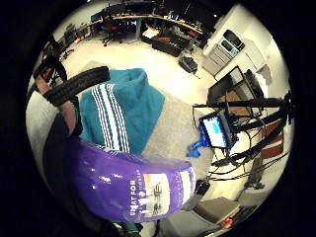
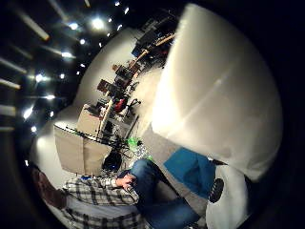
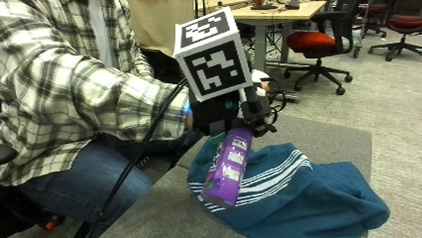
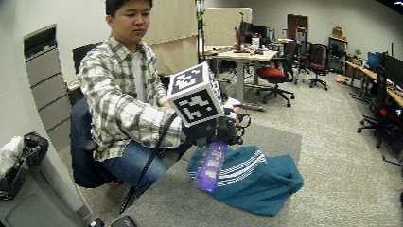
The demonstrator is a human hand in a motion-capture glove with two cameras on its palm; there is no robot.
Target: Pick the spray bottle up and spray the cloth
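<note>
Outside view: one gloved hand [image 3: 224, 114] apparently grips one purple bottle [image 3: 227, 168] over one cloth [image 3: 296, 198].

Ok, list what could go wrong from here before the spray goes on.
1. The gloved hand holds the purple spray bottle by its top, the body hanging over the teal cloth. Where the nozzle points is hidden, so the spray could miss the cloth.
2. The cloth lies bunched near the table edge, so mist may land on the table or the floor.

teal cloth [image 3: 303, 193] heaped over table's [image 3: 165, 213] middle, near corner bare
</note>
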